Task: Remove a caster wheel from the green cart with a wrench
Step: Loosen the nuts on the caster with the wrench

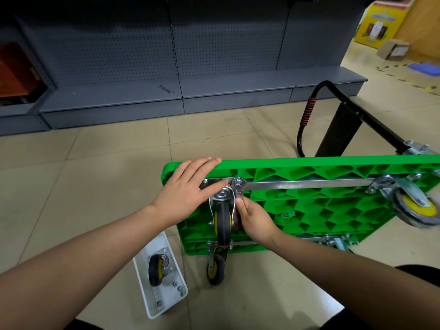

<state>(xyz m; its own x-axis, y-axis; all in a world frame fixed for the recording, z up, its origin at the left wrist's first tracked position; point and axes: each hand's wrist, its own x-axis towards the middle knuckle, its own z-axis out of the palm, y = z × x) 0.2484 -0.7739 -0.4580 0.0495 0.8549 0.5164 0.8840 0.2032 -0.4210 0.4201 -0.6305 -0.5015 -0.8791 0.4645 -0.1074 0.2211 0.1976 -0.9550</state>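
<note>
Now green cart (309, 210) tipped on edge on floor; our left hand (188, 189) flat, steadying rim. Right hand (252, 217) pinches wrench (238, 188) on caster wheel (222, 222) plate nut. Caster likely rigid, heavyish; grip fork, not tyre.

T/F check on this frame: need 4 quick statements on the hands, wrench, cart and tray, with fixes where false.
1. The green cart is tipped with its wheels exposed. True.
2. The right hand holds the wrench. True.
3. The left hand rests on the floor. False: it rests on the cart's edge beside the caster wheel.
4. The white tray holds only bolts. False: a detached caster lies in it too.
</note>
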